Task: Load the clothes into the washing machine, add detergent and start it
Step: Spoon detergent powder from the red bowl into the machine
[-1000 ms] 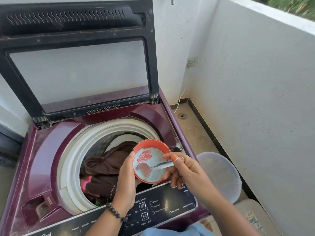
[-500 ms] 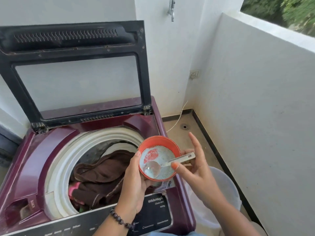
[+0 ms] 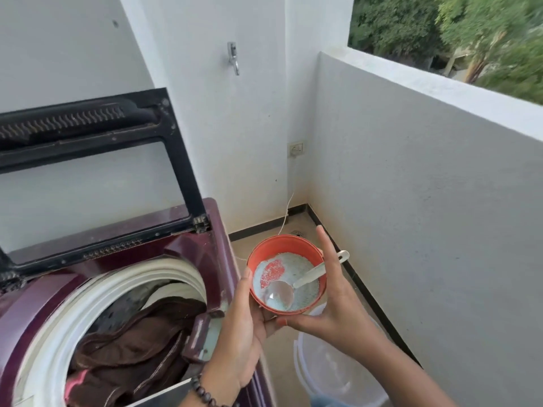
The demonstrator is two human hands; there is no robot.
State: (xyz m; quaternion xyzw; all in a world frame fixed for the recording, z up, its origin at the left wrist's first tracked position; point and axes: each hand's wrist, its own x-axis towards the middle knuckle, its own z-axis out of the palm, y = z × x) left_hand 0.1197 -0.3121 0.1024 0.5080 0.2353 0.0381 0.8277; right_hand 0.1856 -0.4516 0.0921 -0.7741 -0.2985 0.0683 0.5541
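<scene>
A maroon top-load washing machine [image 3: 205, 239] stands at the left with its black lid [image 3: 88, 133] raised. Brown and pink clothes [image 3: 132, 345] lie in its white-rimmed drum. My left hand [image 3: 241, 327] grips an orange bowl [image 3: 282, 245] of pale detergent powder from its left side and underneath, to the right of the machine. A white plastic spoon [image 3: 308, 277] lies in the bowl with its handle over the right rim. My right hand [image 3: 332, 306] cups the bowl's right side, thumb under the bowl and fingers stretched upward along the rim.
A clear plastic bucket [image 3: 332, 374] stands on the floor below my hands. A white balcony wall [image 3: 426, 215] runs along the right. A tap [image 3: 233, 58] and a wall socket [image 3: 296, 148] with a white cord are on the back wall. A floor drain [image 3: 297, 232] sits in the corner.
My view turned right and up. Both hands carried the bowl from above the drum to the right of the machine. My right hand let go of the spoon and now cups the bowl.
</scene>
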